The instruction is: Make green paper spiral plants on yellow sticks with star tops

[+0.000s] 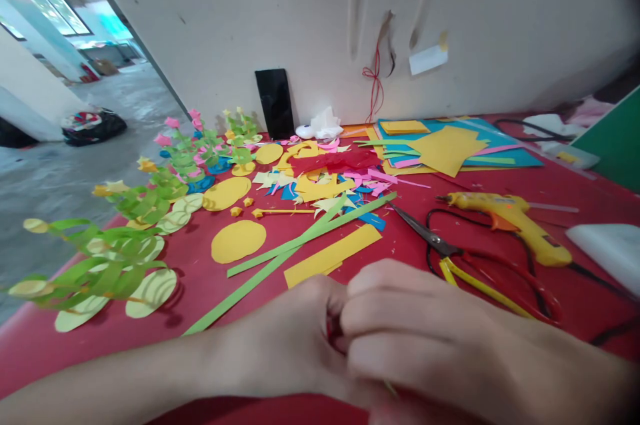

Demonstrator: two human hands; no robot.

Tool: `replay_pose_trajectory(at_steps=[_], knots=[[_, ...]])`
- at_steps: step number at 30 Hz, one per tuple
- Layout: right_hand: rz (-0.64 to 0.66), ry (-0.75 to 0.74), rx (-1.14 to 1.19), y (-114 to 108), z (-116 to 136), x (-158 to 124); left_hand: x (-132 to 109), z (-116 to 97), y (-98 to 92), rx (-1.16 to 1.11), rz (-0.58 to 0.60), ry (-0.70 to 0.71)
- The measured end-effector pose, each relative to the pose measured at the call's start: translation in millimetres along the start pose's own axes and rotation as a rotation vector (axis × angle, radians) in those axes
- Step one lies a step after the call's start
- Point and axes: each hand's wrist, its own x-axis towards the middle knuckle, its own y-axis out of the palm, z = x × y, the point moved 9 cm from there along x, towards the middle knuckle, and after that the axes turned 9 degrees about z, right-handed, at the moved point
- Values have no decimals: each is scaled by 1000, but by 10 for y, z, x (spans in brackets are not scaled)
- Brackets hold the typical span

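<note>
At the near edge of the red table my left hand (295, 338) and my right hand (415, 338) meet, fingers curled and pressed together. A tiny yellow-green sliver (390, 389) shows below the right fingers; the rest of what they pinch is hidden. Just beyond the knuckles lie yellow paper strips (335, 253). Two long green paper strips (280, 257) cross to the left of them. Open-bladed scissors (445, 248) with red handles rest beyond my right hand. Past a yellow paper circle (239, 242) are small folded yellow paper stars (236, 211).
Green paper plants on round bases (150, 293) line the left edge. A yellow glue gun (520, 218) with a black cord lies right. Paper scraps (325, 188), a red net cloth (335, 161) and coloured sheets (520, 153) lie behind. A black phone (276, 104) leans on the wall.
</note>
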Motion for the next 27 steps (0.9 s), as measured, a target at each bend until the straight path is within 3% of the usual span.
replay_pose_trajectory(at_steps=[2, 4, 7, 10, 14, 19, 27], knots=[[-155, 140, 156, -137, -204, -134, 0, 86, -9, -37, -24, -71], [-313, 381, 282, -207, -501, -288, -20, 48, -96, 27, -129, -4], [-209, 610, 549, 54, -769, -331, -94, -120, -207, 136, -266, 213], [-98, 605, 798, 314, -770, -263, -124, -145, -230, 211, -290, 256], [-167, 564, 886, 415, -740, -259, -122, -148, -220, 291, -280, 252], [-231, 595, 806, 367, -766, -299, -87, -154, -191, 322, -223, 280], [-108, 679, 754, 291, -805, -315, -26, -213, -152, 390, -51, 298]])
